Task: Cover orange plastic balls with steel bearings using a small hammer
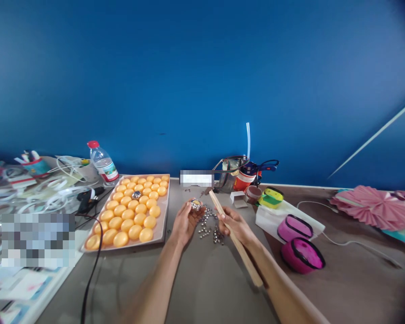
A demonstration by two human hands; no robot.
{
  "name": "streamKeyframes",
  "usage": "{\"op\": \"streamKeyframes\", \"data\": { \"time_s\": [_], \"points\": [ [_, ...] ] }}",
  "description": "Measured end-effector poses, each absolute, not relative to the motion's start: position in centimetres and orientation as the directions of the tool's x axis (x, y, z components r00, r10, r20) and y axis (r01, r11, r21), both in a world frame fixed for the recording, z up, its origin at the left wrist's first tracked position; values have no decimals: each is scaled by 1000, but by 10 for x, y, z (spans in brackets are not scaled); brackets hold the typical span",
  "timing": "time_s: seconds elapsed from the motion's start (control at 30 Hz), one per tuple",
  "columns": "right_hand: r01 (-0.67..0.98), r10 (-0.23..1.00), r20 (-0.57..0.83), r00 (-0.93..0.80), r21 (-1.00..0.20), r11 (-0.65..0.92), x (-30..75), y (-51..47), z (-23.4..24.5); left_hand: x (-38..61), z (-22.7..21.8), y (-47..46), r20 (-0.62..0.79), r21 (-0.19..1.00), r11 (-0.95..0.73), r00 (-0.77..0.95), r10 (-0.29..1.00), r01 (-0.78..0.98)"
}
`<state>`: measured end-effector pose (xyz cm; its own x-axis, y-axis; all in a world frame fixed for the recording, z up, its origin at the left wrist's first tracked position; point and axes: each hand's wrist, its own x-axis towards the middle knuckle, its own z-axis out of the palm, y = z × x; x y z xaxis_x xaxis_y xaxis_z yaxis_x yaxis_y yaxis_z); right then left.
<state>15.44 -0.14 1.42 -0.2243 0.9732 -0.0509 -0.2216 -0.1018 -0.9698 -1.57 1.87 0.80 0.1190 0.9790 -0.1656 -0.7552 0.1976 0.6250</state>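
Between the fingers of my left hand [185,223] is a small ball covered in silver beads [195,205], with some yellow showing on it. My right hand [235,224] grips a long, pale wooden stick [243,258], whose far end points towards the wall. Loose silver beads [207,219] lie in a pile on the grey table [205,283] between my hands. To the left, a shallow white tray [167,202] carries rows of smooth orange balls [115,222]. Among them sits another bead-covered ball [136,195].
A water bottle [104,164] stands behind the tray, and a black cable [94,270] crosses its near-left corner. On the right are pink mesh pouches [302,255], a yellow-green container [271,198], an orange cup [245,181] and pink pleated fabric [374,207].
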Motion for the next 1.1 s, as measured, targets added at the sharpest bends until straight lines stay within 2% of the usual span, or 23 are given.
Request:
{"op": "streamKeyframes", "data": {
  "time_s": [0.07, 0.2, 0.4, 0.6, 0.73, 0.93, 1.1],
  "points": [
    [-266, 972, -23, -233, -960, -86, 153, -5, 19, -16, 7, 20, -161, 624, 194, 118, 980, -757],
    [-252, 951, 2, -309, -965, -80, 146, -15, 28, -17, 6, 21, -132, 625, 148, 83, 988, -767],
    [-104, 907, -28, -421, -991, -79, 132, -23, 24, -18, 10, 18, -108, 629, 112, 56, 993, -769],
    [-112, 924, 21, -382, -993, -24, 136, -21, 24, -17, 6, 20, -98, 636, 78, 21, 995, -767],
    [-48, 912, -28, -409, -998, -52, 135, -21, 22, -17, 7, 20, -113, 610, 101, 40, 993, -786],
    [-48, 909, -5, -416, -998, -28, 134, -21, 24, -19, 10, 19, -97, 631, 77, 20, 995, -772],
    [-28, 916, -31, -399, -999, -46, 136, -19, 21, -20, 6, 20, -88, 587, 106, 66, 994, -803]
  ]
}}
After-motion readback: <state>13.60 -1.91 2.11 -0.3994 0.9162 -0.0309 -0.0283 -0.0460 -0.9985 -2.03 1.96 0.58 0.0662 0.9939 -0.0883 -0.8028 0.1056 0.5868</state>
